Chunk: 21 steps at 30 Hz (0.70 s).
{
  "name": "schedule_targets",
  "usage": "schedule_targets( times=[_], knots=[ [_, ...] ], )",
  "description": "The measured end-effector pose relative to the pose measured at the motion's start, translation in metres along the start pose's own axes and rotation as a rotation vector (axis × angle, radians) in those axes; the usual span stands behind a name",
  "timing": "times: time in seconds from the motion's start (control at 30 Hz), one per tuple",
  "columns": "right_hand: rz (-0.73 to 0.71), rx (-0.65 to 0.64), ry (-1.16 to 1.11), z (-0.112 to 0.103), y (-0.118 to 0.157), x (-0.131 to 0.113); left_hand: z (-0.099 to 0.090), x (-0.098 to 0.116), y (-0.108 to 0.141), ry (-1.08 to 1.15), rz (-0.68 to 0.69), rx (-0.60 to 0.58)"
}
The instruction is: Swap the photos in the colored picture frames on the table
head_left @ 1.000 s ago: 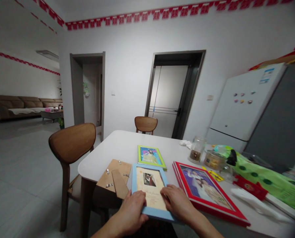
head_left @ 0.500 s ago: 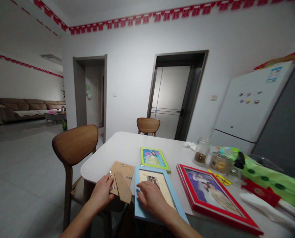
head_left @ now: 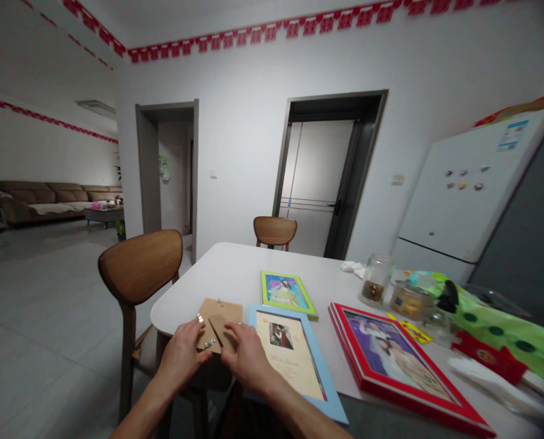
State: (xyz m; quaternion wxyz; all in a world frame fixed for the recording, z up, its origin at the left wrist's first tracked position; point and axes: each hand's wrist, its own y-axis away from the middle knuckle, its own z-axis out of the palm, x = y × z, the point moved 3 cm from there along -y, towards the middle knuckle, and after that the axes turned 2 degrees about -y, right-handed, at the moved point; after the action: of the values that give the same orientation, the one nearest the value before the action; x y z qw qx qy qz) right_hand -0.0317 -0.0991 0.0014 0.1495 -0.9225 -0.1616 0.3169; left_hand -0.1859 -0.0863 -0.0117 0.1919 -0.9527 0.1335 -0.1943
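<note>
A brown photo-frame backing board [head_left: 226, 309] with a fold-out stand leg and small metal clips lies at the table's near left edge. My left hand [head_left: 183, 350] is closed on its left side, fingers bent over the edge beside a clip. On the board's right side my right hand [head_left: 248, 355] grips it, fingers curled near the stand leg. Close by on the right lies a light blue photo frame [head_left: 294, 360], face up, with a small picture and cream insert. Its near left part is hidden by my right arm.
A green photo frame [head_left: 290, 294] lies behind the blue one, and stacked red frames [head_left: 409, 360] sit to the right. Glass jars [head_left: 376, 280] and a green bag [head_left: 504, 335] crowd the far right. A wooden chair [head_left: 141, 268] stands at the left.
My right hand has moved left from the blue frame onto the backing board, uncovering the frame's insert. The board has shifted slightly left, with my left hand still on it.
</note>
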Motion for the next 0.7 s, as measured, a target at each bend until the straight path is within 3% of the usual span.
schedule_targets(
  times=[0.17,0.37,0.5,0.7],
  knots=[
    [-0.071,0.102,-0.122,-0.048,0.018,0.003,-0.013,0.041,0.001,0.113,0.129,0.069],
    [0.056,0.061,-0.089,-0.096,0.063,0.05,0.014,0.104,0.012,0.313,0.218,-0.109],
    [0.114,0.04,-0.032,-0.1,0.083,0.083,0.032,0.128,0.015,0.311,0.245,-0.236],
    [0.094,0.031,0.114,-0.085,0.085,0.099,0.043,0.129,0.015,0.173,0.248,-0.352]
  ],
)
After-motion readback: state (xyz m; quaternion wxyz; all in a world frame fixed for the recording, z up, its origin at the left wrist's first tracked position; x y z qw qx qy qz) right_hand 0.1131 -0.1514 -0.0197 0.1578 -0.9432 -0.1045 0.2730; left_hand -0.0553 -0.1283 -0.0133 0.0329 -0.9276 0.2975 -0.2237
